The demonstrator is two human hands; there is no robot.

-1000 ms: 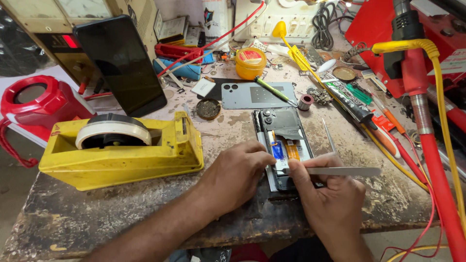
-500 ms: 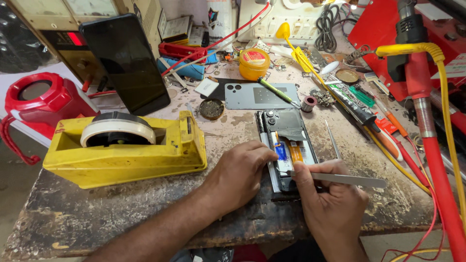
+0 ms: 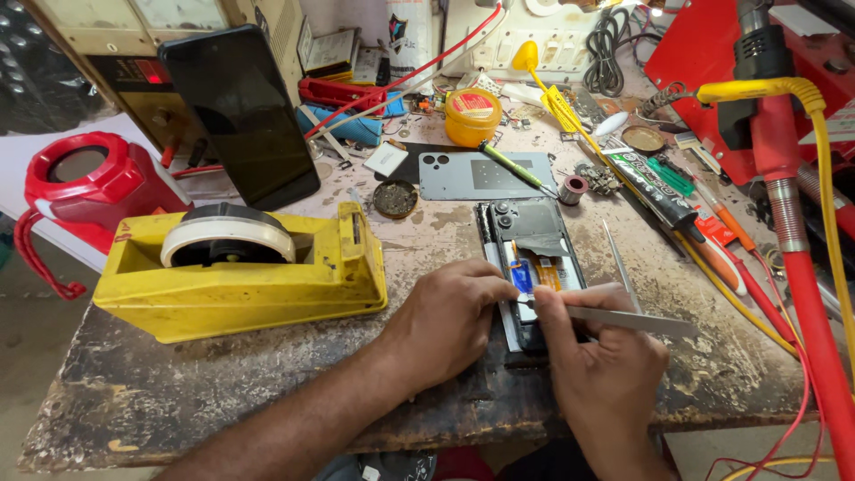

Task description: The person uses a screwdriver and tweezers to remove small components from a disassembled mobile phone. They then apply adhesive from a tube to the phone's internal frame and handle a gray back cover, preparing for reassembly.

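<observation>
Fingers of our right hand (image 3: pixel 597 374) are pressed together, pinching metal tweezers (image 3: pixel 623 319) w/ the tips down in the opened phone (image 3: pixel 527 267); fingers of our left hand (image 3: pixel 450 316) are curled and pressed on the phone's left edge, pinning it. The phone lies back-off near the front edge of the desk (image 3: pixel 267 392), right of centre.

Risks, as we judge them: the tweezers are bare steel, thin and pointed, so a slip could scratch the board, bridge contacts or tear the small blue flex part (image 3: pixel 522 278) at the tips. The left hand's grip is only on the edge; if it eases, the phone could skid on the gritty top.

Materials etc.: desk is worn, stained, rough wood w/ flaking dark patches. The tape dispenser (image 3: pixel 240 276) near the left front is chunky yellow plastic, scuffed, w/ a pale roll. A flat grey back cover (image 3: pixel 485 175) lies behind the phone, matte, w/ camera holes. A glossy black screen panel (image 3: pixel 240 116) leans upright toward the back left. A round yellow tin (image 3: pixel 472 116) sits toward the back edge.
</observation>
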